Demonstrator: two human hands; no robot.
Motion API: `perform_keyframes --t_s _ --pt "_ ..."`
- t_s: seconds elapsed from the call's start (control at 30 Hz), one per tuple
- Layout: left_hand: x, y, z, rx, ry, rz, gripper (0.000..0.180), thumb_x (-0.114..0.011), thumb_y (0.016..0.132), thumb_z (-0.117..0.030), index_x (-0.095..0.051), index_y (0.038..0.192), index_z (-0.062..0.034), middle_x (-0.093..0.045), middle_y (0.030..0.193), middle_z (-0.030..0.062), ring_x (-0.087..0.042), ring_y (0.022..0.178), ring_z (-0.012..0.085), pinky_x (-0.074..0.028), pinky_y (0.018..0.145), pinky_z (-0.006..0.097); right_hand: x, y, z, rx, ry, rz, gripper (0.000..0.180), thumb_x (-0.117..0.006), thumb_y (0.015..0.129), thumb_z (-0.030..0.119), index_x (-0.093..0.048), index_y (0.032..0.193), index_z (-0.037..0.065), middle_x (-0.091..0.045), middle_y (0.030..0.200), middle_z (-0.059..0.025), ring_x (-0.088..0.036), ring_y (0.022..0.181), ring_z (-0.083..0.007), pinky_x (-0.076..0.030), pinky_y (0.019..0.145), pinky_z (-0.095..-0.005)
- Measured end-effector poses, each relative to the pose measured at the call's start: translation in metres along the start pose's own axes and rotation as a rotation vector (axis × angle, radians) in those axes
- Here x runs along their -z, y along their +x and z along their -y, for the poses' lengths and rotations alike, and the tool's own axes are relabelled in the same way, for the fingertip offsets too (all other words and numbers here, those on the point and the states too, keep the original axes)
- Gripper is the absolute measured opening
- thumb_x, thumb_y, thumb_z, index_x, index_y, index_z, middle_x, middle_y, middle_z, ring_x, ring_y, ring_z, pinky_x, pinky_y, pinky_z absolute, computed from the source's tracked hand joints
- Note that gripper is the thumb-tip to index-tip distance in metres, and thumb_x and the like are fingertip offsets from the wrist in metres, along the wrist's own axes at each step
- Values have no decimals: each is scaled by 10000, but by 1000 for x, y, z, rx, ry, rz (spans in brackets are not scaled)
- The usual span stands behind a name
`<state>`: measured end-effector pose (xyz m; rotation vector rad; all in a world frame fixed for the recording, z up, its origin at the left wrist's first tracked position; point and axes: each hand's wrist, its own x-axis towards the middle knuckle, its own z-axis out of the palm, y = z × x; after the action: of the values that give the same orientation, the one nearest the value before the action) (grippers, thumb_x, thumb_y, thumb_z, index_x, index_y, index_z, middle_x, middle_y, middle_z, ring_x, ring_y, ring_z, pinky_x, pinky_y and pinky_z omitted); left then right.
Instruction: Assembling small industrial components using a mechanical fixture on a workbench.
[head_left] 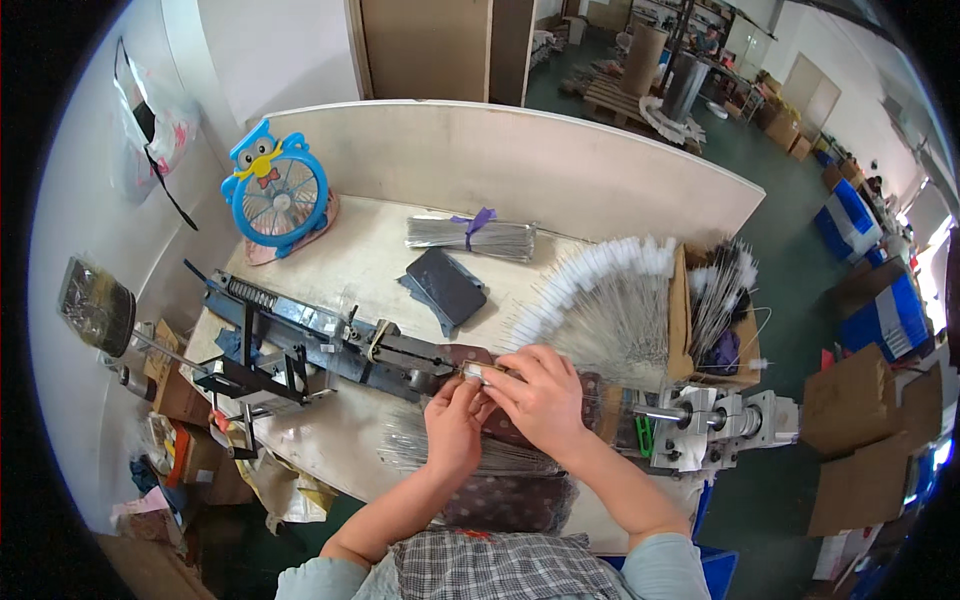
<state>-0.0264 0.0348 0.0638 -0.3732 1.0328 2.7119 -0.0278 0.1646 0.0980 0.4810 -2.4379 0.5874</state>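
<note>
At the middle of the bench, my left hand [455, 428] and my right hand [545, 400] meet with fingers closed in a pinch. Between the fingertips shows a small white piece [474, 371], too small to name surely. It sits beside the right end of a long dark metal fixture [370, 350] with a spring at its far-left end. Beneath my forearms lies a loose bunch of thin metal wires [515, 458] on brown patterned cloth [510, 503]. Thin wire brushes with white tips [610, 290] fan out beyond my right hand.
A cardboard box [680, 320] of more brushes stands at right, behind a clamped metal spindle unit [715, 425]. Farther back lie a purple-tied wire bundle [475, 238], dark sheets [445, 288] and a blue fan [280, 200]. A low white panel [500, 150] edges the bench.
</note>
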Motion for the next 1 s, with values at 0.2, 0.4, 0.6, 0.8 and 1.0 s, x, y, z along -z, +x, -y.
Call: perform_keyframes --t_s 0.2,0.4,0.6,0.8,1.0 --pt "-6 -5 3 -33 46 -26 77 -533 894 -56 -543 955 -9 -605 914 64 -603 824 121 -494 746 265 9 -5 -3 -6 21 4 225 -738 667 192 -710 888 162 -631 932 19 -562 924 -199 -436 769 -342" --pt "3 -2 2 -5 -42 11 70 -519 897 -74 -534 945 -25 -603 901 48 -599 809 116 -482 723 255 -1 -2 3 16 37 26 256 -724 685 172 -691 937 144 -618 945 14 -554 943 -195 -443 752 -350" --pt "2 -5 2 35 -146 -32 36 -513 898 -81 -534 896 -52 -529 759 -13 -509 665 62 -472 694 239 -3 2 12 -13 57 43 260 -722 667 139 -699 926 125 -630 952 4 -565 938 -204 -450 768 -345" --pt "-5 -6 -2 37 -62 -23 72 -533 911 -128 -546 883 -63 -503 726 -40 -466 623 41 -416 604 208 -8 4 11 -21 64 49 272 -709 655 101 -704 927 115 -638 948 -7 -570 930 -214 -456 778 -336" --pt "17 1 10 13 -59 54 154 -525 920 -166 -587 992 -44 -604 940 20 -582 839 83 -479 754 254 -10 9 14 -5 100 52 283 -703 656 96 -702 939 109 -639 949 -14 -572 925 -215 -460 774 -335"
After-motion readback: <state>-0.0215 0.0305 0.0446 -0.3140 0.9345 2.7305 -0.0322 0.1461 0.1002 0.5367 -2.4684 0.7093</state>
